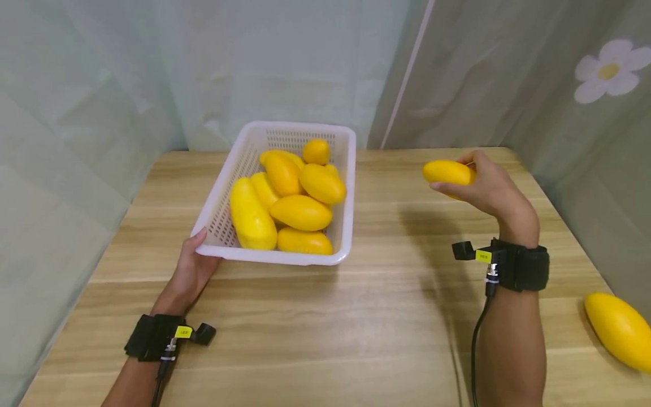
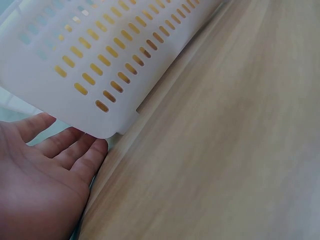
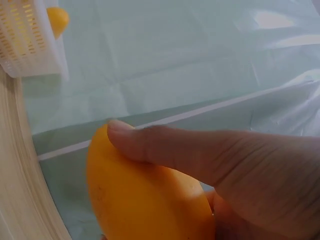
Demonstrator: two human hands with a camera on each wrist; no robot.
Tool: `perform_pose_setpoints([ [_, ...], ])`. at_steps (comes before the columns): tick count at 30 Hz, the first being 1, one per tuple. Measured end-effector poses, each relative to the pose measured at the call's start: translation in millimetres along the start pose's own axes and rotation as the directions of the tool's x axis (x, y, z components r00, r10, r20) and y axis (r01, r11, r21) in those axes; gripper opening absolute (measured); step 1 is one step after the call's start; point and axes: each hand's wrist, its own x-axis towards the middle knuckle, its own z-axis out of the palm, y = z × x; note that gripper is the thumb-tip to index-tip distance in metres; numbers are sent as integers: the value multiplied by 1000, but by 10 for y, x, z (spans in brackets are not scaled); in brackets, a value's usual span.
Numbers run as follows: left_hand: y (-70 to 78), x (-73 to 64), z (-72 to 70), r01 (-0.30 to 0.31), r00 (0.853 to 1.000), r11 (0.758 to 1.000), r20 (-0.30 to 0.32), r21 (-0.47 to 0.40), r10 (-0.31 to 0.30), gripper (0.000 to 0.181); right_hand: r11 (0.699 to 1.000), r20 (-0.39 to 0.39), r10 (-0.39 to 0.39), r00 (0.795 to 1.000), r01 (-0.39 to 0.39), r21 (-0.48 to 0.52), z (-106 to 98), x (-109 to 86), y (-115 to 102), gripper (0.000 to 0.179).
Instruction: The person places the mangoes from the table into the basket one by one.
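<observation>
A white plastic basket (image 1: 351,198) with slotted walls stands left of centre on the table, filled with several yellow mangoes (image 1: 301,213). My left hand (image 1: 195,265) grips its near left corner, thumb over the rim and fingers underneath. In the left wrist view, those fingers (image 2: 85,155) reach to the corner of the slotted wall. Right of the basket, my right hand (image 1: 488,183) holds a mango (image 1: 447,172) above the table, and its shadow falls on the wood below. The right wrist view shows the thumb (image 3: 150,145) lying along this mango; the other fingers are mostly hidden behind it.
Another yellow mango (image 1: 617,330) lies at the table's right edge, partly cut off by the frame. Pale green curtains (image 1: 295,62) hang behind the wooden table (image 1: 386,333) and on both sides. A cable (image 1: 478,345) runs down from the right wrist strap.
</observation>
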Motion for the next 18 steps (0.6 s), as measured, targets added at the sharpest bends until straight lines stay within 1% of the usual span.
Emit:
perform_pose_setpoints([
  [5,-8,9,-4,3,1000,1000,-9,6,-3,51,998,35,-58,998,58,-6,20,1,-46,76],
  [8,-14,2,-7,6,1000,1000,-11,6,-6,52,997,43,-76,996,77,-23,30,-3,-63,74],
  [18,-8,0,-9,7,1000,1000,-8,5,-7,52,995,42,-98,994,99,-28,30,-23,-94,72],
])
